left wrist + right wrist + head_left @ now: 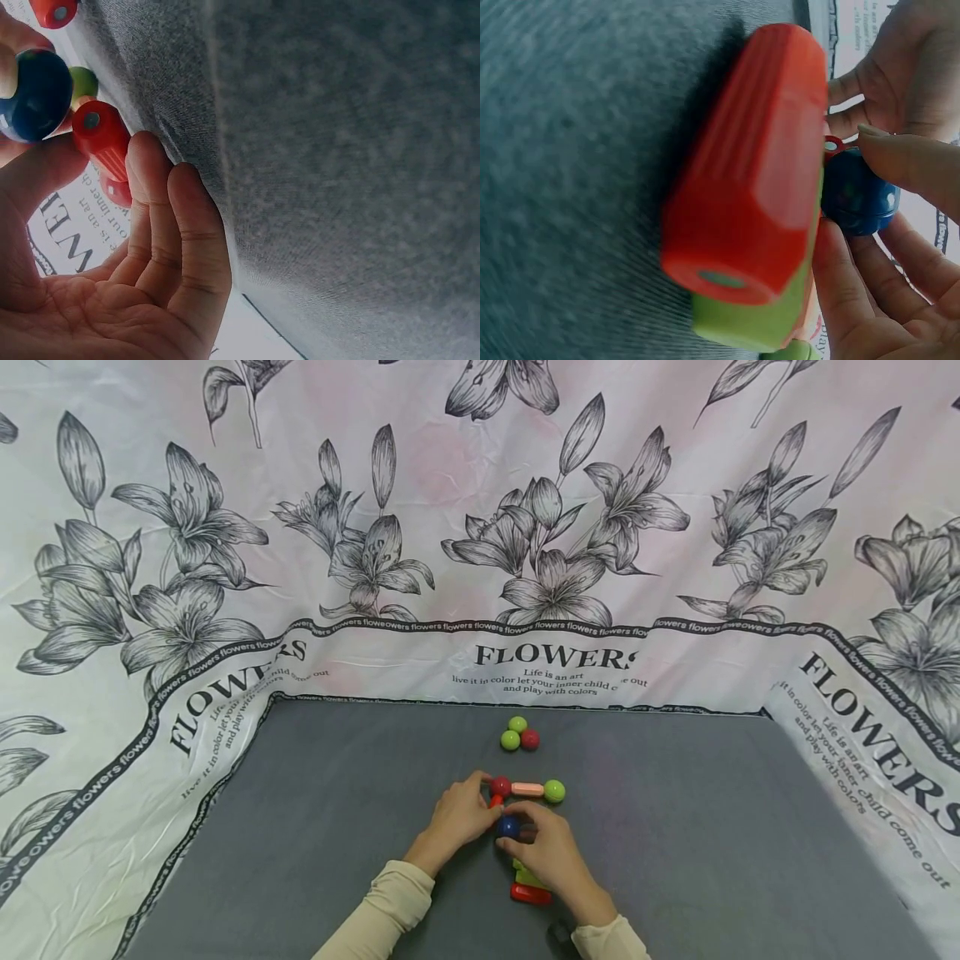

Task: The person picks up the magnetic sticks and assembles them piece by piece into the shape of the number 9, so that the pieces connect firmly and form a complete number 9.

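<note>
While right fingers (840, 277) pinch the blue ball (861, 193), left fingers (150, 172) the red rod (112, 142) — contact between them hard to judge — a crooked push could skew the rod.

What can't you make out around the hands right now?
Head view: the full length of the held red rod; the left hand covers part.
Head view: how many green pieces there are; the right hand overlaps them.
Head view: what the dark object is; the right sleeve and bottom edge obscure it.
Left wrist view: the blue ball's left side, behind the right hand's fingers.
</note>
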